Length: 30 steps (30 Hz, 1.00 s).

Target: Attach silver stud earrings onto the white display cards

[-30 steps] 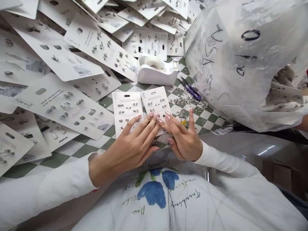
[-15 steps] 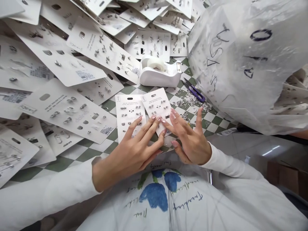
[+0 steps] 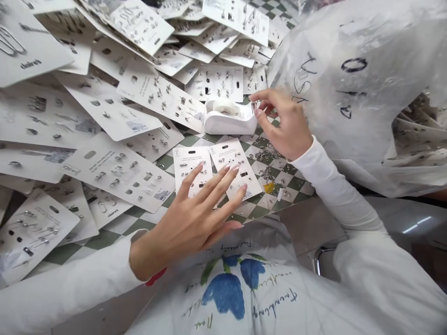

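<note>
Two small white earring cards lie side by side on the checkered tabletop, the left card (image 3: 181,156) and the right card (image 3: 226,150). My left hand (image 3: 199,209) is spread over their lower parts, fingers apart and holding nothing. At the cutter end of the white tape dispenser (image 3: 228,124), my right hand (image 3: 284,118) pinches with thumb and forefinger; what sits between the fingertips is too small to make out. Loose metal pieces (image 3: 267,156) lie right of the cards, beside a small yellow piece (image 3: 268,187).
Many white jewelry cards (image 3: 117,170) overlap in a pile across the left and back of the table. A large clear plastic bag (image 3: 349,107) with dark handwriting bulges at the right. The table's front edge runs just below the cards.
My right hand has moved up and away from the cards to the tape dispenser's cutter, closing its fingers. My left hand stays over the cards. The purple snips are now hidden from view.
</note>
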Tool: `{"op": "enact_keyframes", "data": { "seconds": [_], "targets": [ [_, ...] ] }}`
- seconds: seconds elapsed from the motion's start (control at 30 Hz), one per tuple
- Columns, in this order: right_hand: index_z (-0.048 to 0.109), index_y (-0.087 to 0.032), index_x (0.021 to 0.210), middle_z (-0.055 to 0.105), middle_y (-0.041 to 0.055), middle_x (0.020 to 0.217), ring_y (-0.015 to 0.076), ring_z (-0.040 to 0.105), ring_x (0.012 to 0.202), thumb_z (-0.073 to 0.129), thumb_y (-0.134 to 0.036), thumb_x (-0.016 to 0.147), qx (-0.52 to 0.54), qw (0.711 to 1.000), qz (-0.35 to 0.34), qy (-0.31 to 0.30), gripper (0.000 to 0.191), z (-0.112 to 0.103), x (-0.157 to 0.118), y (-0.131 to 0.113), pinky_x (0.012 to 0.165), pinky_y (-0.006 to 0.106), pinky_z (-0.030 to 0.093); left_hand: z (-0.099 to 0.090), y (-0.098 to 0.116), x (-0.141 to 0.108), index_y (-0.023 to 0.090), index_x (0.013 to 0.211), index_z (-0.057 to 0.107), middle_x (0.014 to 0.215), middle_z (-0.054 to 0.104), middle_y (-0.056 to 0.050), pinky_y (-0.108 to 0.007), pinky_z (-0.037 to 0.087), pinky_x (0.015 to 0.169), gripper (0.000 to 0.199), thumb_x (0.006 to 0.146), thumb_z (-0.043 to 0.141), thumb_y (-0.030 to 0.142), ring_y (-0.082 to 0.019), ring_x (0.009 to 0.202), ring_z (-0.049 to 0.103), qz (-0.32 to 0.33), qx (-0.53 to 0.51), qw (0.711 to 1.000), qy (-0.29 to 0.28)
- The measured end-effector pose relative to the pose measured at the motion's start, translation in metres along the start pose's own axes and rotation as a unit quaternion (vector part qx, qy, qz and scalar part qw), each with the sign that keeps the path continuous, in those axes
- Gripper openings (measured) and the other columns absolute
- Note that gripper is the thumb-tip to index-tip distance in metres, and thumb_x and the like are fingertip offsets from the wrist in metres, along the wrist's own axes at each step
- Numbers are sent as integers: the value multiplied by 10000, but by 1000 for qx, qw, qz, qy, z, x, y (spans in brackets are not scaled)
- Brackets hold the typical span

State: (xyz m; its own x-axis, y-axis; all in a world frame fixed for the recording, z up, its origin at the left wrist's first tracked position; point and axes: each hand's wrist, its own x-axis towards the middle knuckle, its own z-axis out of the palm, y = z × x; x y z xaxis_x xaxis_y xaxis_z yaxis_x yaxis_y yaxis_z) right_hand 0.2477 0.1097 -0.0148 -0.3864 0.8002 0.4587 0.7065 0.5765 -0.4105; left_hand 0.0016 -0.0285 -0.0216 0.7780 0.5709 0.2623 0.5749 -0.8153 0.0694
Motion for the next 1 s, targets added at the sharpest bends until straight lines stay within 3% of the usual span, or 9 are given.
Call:
{"op": "enact_keyframes", "data": {
  "seconds": [0.07,0.17,0.27,0.37,0.5,0.6,0.7,1.0],
  "targets": [
    [687,-198,1098,668,24,844,180,620,715,561,-214,994,59,997,39,-16,164,8,7,9,691,313,538,-10,-12,13,171,1524,447,1623,380,-183,-654,333,1206,554,1063,490,474,-348,1494,406,-19,8,1000,16],
    [707,-246,977,622,-20,745,154,542,631,603,-245,982,101,992,62,-30,105,10,13,10,636,294,489,-17,-35,39,116,1571,357,1658,283,-225,-646,335,1202,596,1072,491,413,-379,1529,319,-75,11,997,-4],
    [690,-241,840,595,-24,694,152,503,602,640,-218,954,98,993,59,-37,127,10,22,10,611,305,450,-12,-56,60,81,1608,256,1692,175,-227,-635,270,1230,649,1074,496,360,-395,1558,221,-103,1,994,-18],
    [637,-223,760,573,-32,660,146,502,593,650,-168,947,125,988,81,-38,195,14,30,13,605,303,439,-2,-67,68,107,1627,226,1695,170,-219,-647,283,1215,669,1067,502,346,-396,1559,223,-110,1,994,-12],
    [632,-182,758,619,-23,741,124,543,658,593,-85,984,226,960,154,-66,249,17,36,16,649,267,462,5,-70,66,146,1631,245,1699,191,-194,-661,302,1200,670,1049,527,320,-402,1551,250,-105,-5,994,-16],
    [612,-164,741,574,-32,702,102,513,623,562,-66,1011,308,921,217,-98,292,11,37,15,609,234,449,5,-71,64,159,1636,235,1702,196,-177,-671,303,1195,676,1047,529,311,-405,1550,253,-100,-7,995,-12],
    [587,-163,734,577,-22,721,102,551,646,517,-72,1039,345,900,244,-106,326,1,34,14,591,217,467,6,-72,64,180,1630,260,1703,200,-156,-684,330,1168,642,1050,516,283,-421,1547,250,-92,-3,996,-15],
    [718,-155,797,670,-21,675,103,633,601,711,-44,932,347,916,197,-35,175,-6,25,22,618,217,561,4,-69,66,166,1591,355,1701,200,-152,-661,387,1132,596,1033,548,247,-430,1540,270,-94,11,995,-29]
  ]
}}
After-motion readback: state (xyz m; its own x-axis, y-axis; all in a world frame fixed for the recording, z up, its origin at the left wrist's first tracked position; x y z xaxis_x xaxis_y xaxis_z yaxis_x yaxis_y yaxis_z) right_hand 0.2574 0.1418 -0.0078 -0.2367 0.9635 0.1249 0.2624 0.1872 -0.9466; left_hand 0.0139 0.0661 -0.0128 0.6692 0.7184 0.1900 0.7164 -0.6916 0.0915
